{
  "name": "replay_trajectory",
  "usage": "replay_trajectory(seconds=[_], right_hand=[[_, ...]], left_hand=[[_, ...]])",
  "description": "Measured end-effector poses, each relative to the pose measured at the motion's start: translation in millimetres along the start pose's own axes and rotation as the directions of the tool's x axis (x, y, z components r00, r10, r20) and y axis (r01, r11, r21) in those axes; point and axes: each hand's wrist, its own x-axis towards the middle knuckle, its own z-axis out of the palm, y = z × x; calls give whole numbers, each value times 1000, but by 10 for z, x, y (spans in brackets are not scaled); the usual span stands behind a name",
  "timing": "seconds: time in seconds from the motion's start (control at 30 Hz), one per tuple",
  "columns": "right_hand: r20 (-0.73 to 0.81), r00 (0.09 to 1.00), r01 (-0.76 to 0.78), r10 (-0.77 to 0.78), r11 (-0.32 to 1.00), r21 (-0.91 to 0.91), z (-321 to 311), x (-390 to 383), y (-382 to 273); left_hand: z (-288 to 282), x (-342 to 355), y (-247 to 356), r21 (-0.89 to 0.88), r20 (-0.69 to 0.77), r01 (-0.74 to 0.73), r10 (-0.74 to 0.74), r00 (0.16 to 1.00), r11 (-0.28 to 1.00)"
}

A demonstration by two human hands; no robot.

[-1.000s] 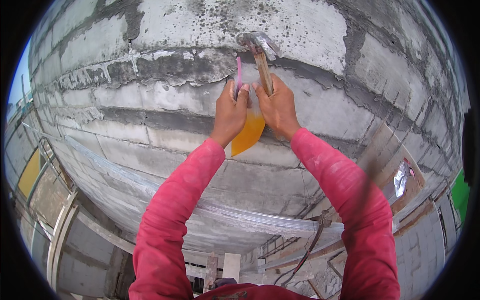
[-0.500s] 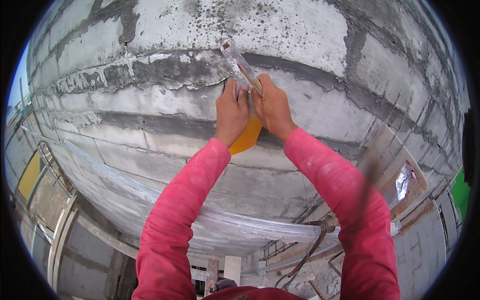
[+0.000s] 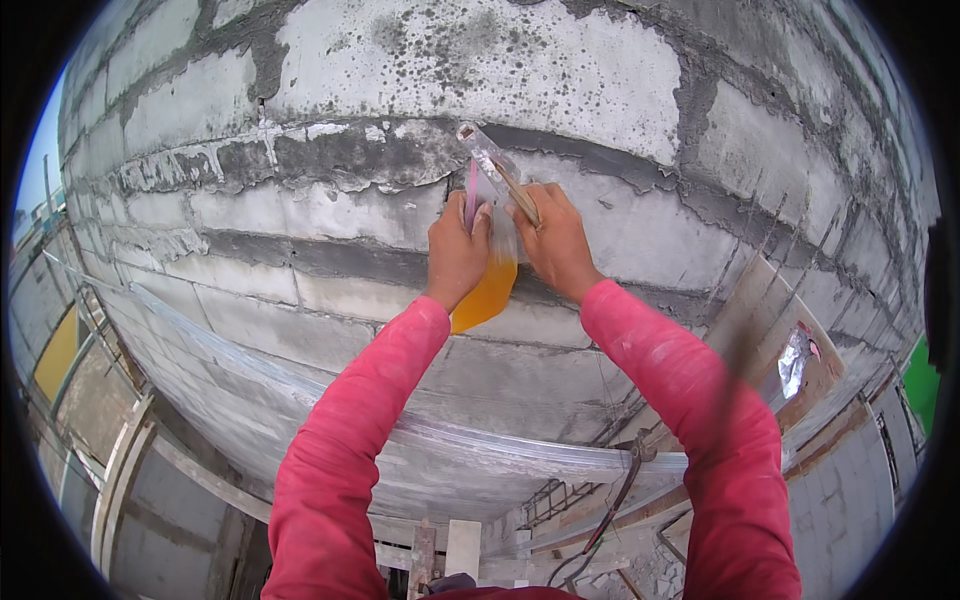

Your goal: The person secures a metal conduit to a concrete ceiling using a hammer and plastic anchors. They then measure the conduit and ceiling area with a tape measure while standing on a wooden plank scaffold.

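My left hand [image 3: 457,258] is closed on a clear plastic bag of orange liquid [image 3: 486,297], with a pink straw [image 3: 471,195] poking up from its top. My right hand [image 3: 556,243] grips the wooden handle of a hammer [image 3: 515,192], close beside the bag's neck. The hammer's grey metal head [image 3: 480,147] sits above both hands, in front of the block wall [image 3: 480,60]. Part of the bag is hidden behind my fingers.
A long metal bar [image 3: 540,455] crosses below, with a dark cable [image 3: 610,520] at its right. At the right are a board [image 3: 810,380] with crumpled foil [image 3: 793,360] and thin rods [image 3: 760,220]. Scaffolding [image 3: 85,350] and planks [image 3: 125,480] stand at left.
The hammer head has turned from lying crosswise to pointing up-left. Both hands, with bag and hammer, now sit lower in the picture than a second ago.
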Motion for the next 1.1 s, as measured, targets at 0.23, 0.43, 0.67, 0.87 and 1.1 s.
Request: replay_trajectory(seconds=[0.23,0.43,0.67,0.87,1.1], right_hand=[[307,919,-273,249,961,37,-787,-94,-414],[262,962,18,83,932,-361,-913,-243,-431],[246,969,55,11,964,-259,-983,-272,-375],[347,922,-38,169,934,-356,-1107,-159,-545],[107,993,-28,55,972,-234,-2393,-218,-1322]], left_hand=[[-86,-31,4,-115,12,81,-81,997,990],[-90,29,48,-14,67,269,-267,961,963],[-46,58,-54,-38,19,209,-208,978,977],[-69,72,-120,-87,123,268,-256,959,960],[-168,31,-134,-20,86,172,-169,982,985]])
